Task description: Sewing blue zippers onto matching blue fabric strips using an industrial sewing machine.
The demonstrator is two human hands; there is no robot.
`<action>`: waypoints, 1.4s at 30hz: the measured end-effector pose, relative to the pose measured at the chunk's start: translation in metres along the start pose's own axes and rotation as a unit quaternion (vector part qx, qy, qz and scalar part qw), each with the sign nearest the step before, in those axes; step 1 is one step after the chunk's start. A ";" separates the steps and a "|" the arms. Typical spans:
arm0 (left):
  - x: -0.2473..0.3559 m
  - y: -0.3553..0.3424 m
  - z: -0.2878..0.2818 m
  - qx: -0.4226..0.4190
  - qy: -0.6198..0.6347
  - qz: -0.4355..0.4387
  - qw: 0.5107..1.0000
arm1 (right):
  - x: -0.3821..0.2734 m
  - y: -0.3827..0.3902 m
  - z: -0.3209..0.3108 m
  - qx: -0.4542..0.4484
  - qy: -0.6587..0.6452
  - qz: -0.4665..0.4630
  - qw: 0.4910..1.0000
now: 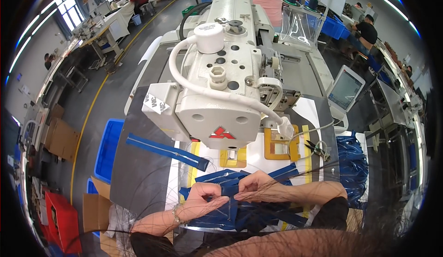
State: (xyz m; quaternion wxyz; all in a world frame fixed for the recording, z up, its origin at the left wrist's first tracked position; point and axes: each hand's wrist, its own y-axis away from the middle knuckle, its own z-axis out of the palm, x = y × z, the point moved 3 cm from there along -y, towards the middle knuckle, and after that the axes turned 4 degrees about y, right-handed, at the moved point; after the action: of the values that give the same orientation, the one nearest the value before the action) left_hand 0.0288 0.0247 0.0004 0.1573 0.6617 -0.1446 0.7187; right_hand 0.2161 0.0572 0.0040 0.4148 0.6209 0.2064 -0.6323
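Observation:
Both my hands are low in the middle, over a pile of blue fabric strips with zippers [219, 178]. My left hand [205, 197], with a bracelet at its wrist, pinches a blue piece. My right hand [253, 187] faces it a short gap away, fingers closed on the same blue material. A single blue zipper strip [164, 148] lies to the left. Above them stands a large white sewing machine [212, 100], with yellow template plates [272, 155] beneath its head and small black snips [314, 148] to the right.
A bundle of blue strips [350, 164] hangs at right, below a tilted screen [347, 88]. Blue crates [108, 151], cardboard boxes [94, 211] and a red container [62, 222] stand at left. Several other people [363, 33] are at stations around the room.

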 end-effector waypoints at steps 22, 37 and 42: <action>-0.005 0.003 -0.003 -0.020 0.069 -0.063 0.995 | 0.015 -0.002 0.002 -0.025 -0.077 0.036 0.996; -0.011 0.002 -0.002 -0.002 0.077 -0.065 0.995 | 0.017 -0.004 0.000 -0.026 -0.062 0.027 0.997; -0.011 0.002 -0.002 -0.002 0.085 -0.062 0.994 | 0.017 -0.004 0.000 -0.027 -0.058 0.035 0.997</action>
State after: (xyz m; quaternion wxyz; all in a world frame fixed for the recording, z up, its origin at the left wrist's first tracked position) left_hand 0.0267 0.0238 -0.0103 0.2148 0.6057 -0.0909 0.7608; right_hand 0.2145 0.0550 -0.0135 0.4640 0.5789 0.1773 -0.6467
